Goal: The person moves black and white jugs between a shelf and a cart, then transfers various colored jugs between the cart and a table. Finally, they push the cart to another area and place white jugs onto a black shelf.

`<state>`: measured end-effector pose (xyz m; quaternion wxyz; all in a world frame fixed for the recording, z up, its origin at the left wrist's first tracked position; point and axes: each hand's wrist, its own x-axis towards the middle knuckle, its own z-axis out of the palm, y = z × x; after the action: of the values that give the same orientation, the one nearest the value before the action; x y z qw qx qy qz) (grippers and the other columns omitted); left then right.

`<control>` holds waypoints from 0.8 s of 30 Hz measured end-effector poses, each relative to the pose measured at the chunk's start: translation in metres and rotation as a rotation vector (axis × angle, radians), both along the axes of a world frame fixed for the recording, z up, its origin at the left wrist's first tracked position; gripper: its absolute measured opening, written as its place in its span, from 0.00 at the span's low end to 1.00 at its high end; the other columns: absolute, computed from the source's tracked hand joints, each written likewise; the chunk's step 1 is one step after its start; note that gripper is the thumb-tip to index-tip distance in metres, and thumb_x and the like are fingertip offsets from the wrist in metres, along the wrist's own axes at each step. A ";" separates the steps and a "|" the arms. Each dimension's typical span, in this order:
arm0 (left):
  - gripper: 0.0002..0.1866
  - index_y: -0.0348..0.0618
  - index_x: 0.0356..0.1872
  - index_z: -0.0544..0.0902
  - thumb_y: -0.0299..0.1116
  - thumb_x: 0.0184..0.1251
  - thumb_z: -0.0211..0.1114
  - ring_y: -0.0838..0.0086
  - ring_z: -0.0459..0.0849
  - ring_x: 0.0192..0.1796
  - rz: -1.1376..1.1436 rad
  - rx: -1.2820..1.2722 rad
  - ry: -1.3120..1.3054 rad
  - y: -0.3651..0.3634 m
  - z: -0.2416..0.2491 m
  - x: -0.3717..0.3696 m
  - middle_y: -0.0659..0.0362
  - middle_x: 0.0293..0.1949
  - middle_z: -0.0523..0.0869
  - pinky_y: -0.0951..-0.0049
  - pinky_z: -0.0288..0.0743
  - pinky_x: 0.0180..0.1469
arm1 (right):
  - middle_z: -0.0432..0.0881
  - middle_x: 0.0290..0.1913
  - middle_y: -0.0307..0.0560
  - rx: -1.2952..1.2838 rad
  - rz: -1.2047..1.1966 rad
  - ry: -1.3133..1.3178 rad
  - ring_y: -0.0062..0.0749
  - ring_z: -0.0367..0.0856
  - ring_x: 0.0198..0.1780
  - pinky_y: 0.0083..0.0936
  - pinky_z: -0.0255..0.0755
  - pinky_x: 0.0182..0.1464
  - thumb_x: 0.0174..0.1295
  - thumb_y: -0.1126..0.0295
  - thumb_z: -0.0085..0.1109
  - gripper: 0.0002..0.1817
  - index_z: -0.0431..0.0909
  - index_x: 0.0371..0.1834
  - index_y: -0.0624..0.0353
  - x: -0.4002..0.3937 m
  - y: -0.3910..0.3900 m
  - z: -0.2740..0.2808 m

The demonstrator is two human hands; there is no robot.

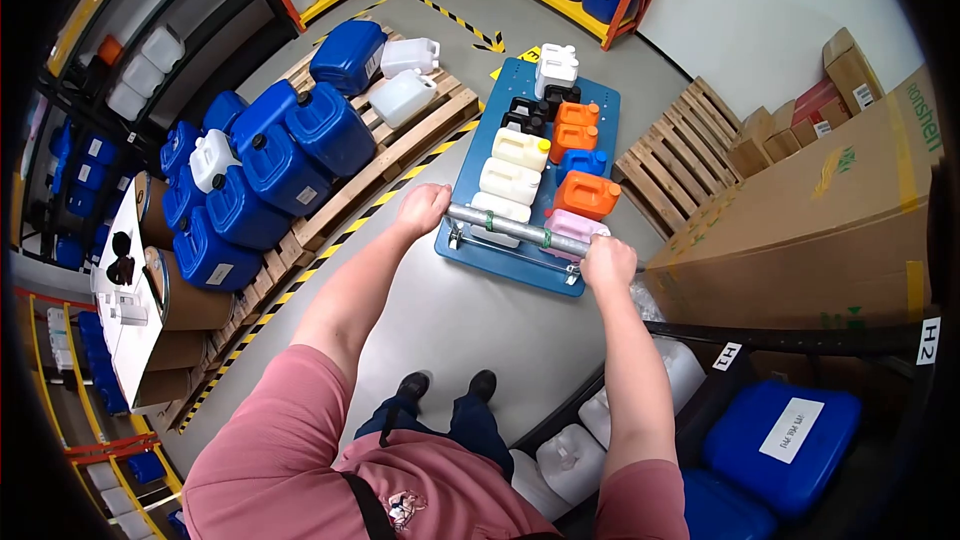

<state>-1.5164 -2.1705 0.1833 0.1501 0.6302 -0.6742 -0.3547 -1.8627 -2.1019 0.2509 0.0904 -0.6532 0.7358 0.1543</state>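
Observation:
My left hand [424, 210] is closed round the left end of a grey metal handle bar [515, 229]. At the bar's right end my right hand [609, 263] grips it too. The bar belongs to a blue platform cart [487, 140] in front of me. Small jugs stand on the cart in rows: a white one [556, 68] at the far end, black ones [523, 115], orange ones [586, 196], a blue one [582, 162], cream and white ones [510, 181], and a pink one [574, 227] near my right hand.
Blue canisters [285, 162] crowd a wooden pallet [440, 110] at left, behind striped floor tape [340, 250]. An empty pallet [680, 155] and a large cardboard box [790, 240] stand right. A rack with blue canisters [785, 440] is close at lower right.

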 end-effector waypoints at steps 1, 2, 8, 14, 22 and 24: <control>0.30 0.32 0.30 0.82 0.50 0.77 0.44 0.38 0.81 0.48 0.006 -0.021 0.004 -0.007 -0.001 -0.002 0.36 0.38 0.85 0.46 0.72 0.55 | 0.91 0.42 0.52 0.034 -0.006 -0.009 0.46 0.90 0.46 0.41 0.83 0.51 0.53 0.70 0.64 0.12 0.89 0.41 0.52 -0.002 -0.008 0.001; 0.30 0.32 0.30 0.82 0.50 0.77 0.44 0.38 0.80 0.48 0.012 -0.042 0.006 -0.015 -0.002 -0.003 0.36 0.39 0.85 0.46 0.72 0.55 | 0.91 0.42 0.52 0.034 -0.003 -0.005 0.46 0.90 0.46 0.41 0.83 0.51 0.53 0.70 0.64 0.12 0.89 0.41 0.52 -0.005 -0.019 0.000; 0.29 0.33 0.30 0.81 0.51 0.77 0.44 0.37 0.79 0.48 0.018 -0.025 0.015 -0.081 -0.018 -0.007 0.36 0.39 0.84 0.45 0.71 0.54 | 0.91 0.39 0.53 0.007 0.026 -0.020 0.45 0.91 0.43 0.38 0.83 0.48 0.55 0.69 0.63 0.09 0.90 0.37 0.52 -0.013 -0.079 -0.005; 0.30 0.34 0.29 0.82 0.51 0.77 0.44 0.36 0.80 0.47 0.010 -0.095 0.089 -0.157 -0.036 -0.020 0.35 0.38 0.84 0.45 0.71 0.53 | 0.91 0.41 0.54 0.029 0.010 -0.015 0.46 0.91 0.45 0.40 0.83 0.49 0.54 0.67 0.65 0.12 0.89 0.41 0.52 -0.025 -0.155 -0.014; 0.29 0.32 0.31 0.82 0.49 0.78 0.44 0.39 0.80 0.48 -0.017 -0.110 0.103 -0.268 -0.050 -0.036 0.37 0.38 0.85 0.45 0.70 0.54 | 0.91 0.42 0.52 0.084 -0.033 -0.006 0.46 0.90 0.46 0.39 0.83 0.51 0.53 0.67 0.65 0.14 0.89 0.43 0.51 -0.039 -0.259 -0.025; 0.28 0.32 0.30 0.82 0.47 0.79 0.45 0.39 0.80 0.48 0.003 -0.118 0.122 -0.285 -0.053 -0.041 0.38 0.38 0.85 0.46 0.71 0.54 | 0.91 0.42 0.51 0.100 -0.048 -0.004 0.45 0.90 0.46 0.39 0.83 0.50 0.53 0.67 0.65 0.14 0.89 0.44 0.50 -0.044 -0.280 -0.031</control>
<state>-1.5571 -2.4554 0.1301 0.2282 0.5984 -0.6826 -0.3519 -1.9066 -2.3814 0.2202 0.1282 -0.6302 0.7425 0.1874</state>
